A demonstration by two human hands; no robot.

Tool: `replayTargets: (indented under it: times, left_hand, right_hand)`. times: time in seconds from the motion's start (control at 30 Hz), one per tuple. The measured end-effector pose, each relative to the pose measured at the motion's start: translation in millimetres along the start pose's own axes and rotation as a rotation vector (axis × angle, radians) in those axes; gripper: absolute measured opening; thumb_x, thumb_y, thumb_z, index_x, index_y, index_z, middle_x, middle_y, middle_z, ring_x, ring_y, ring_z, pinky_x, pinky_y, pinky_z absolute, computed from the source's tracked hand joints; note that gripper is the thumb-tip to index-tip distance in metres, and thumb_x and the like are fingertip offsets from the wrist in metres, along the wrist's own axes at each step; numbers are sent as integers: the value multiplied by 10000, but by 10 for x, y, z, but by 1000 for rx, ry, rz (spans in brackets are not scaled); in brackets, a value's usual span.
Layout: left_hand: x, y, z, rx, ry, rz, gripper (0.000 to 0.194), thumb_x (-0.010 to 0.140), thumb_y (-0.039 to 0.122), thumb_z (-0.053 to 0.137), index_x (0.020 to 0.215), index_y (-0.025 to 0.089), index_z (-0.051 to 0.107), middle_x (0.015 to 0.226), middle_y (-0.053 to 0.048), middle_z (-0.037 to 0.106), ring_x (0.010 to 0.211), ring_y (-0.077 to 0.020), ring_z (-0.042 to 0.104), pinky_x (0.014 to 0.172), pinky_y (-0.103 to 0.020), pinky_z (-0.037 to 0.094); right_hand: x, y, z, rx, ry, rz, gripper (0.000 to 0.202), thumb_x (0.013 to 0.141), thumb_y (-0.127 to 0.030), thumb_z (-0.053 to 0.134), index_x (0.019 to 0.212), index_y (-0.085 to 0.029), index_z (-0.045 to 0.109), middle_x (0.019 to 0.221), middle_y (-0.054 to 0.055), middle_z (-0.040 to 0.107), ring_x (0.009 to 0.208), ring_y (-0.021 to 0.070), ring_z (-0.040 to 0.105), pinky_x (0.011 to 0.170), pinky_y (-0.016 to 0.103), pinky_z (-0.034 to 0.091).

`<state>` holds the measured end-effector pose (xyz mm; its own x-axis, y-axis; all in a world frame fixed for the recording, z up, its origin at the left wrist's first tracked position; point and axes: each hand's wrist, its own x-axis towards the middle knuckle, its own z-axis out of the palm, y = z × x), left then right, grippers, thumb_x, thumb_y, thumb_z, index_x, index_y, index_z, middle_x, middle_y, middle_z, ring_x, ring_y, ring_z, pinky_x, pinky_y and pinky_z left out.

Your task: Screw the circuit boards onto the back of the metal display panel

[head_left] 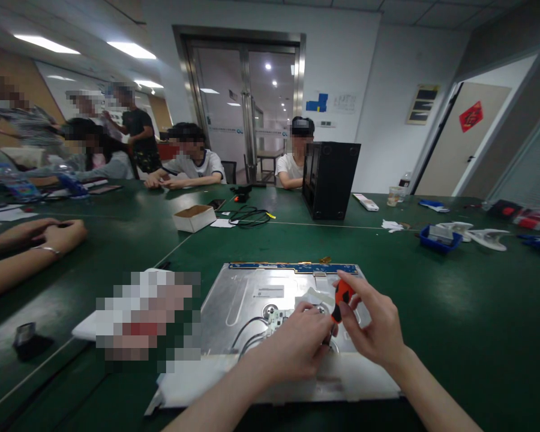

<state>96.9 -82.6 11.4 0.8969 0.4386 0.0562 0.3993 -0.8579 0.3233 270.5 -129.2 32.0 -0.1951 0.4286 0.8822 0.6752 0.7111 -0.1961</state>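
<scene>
A flat silver metal panel (240,297) lies on the green table, with a blue circuit strip (292,268) along its far edge. Near its middle sits a small pale circuit board (276,318) with dark cables. My right hand (375,327) grips the handle of an orange and black screwdriver (343,292), which is tilted over the panel. My left hand (299,339) is closed around the screwdriver's lower end, low over the panel; the tip and anything else between its fingers are hidden.
Beyond the panel are a small open box (194,219), black cables (252,217) and a black computer case (335,180). A blue tray (440,239) stands right. Another person's hands (60,237) rest at left, near a blurred-out object (139,312). People sit across the green table (477,312).
</scene>
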Motion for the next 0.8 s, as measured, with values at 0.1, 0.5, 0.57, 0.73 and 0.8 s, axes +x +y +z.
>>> replayTargets:
  times: [0.1,0.5,0.57,0.73,0.8]
  left_hand:
    - [-1,2,5,-4,10,3,156,822,140,599,962,193,554,1004,-57,683,979,-253,632,1010,-406,387]
    - [5,6,22,13,-3,-5,185,829,118,572,1001,186,558,1053,-77,697,1017,-263,639,1003,-409,390]
    - [4,13,12,16,-1,-5,171,827,127,581,987,183,560,1053,-81,695,1011,-263,638,995,-402,400]
    - [8,42,-23,26,-16,-16,152,823,123,586,963,178,562,1048,-89,694,984,-259,642,973,-394,418]
    - [9,47,-29,21,-18,-17,155,818,116,583,959,176,561,1041,-86,693,1004,-263,641,991,-401,409]
  right_hand:
    - [4,-1,4,2,12,-4,477,927,-123,515,1396,-201,490,836,20,670,589,132,592,512,239,521]
    - [0,15,15,-19,26,2,388,923,-135,556,1306,-186,528,841,24,631,620,125,567,514,217,507]
    - [1,21,18,-17,32,-3,373,922,-139,574,1289,-193,533,820,12,619,602,122,557,507,217,498]
    - [15,17,15,-28,43,-1,333,931,-166,594,1257,-211,549,812,6,623,593,120,570,497,215,496]
    - [13,14,15,-35,42,7,307,942,-188,593,1245,-210,547,826,11,644,591,117,583,497,211,504]
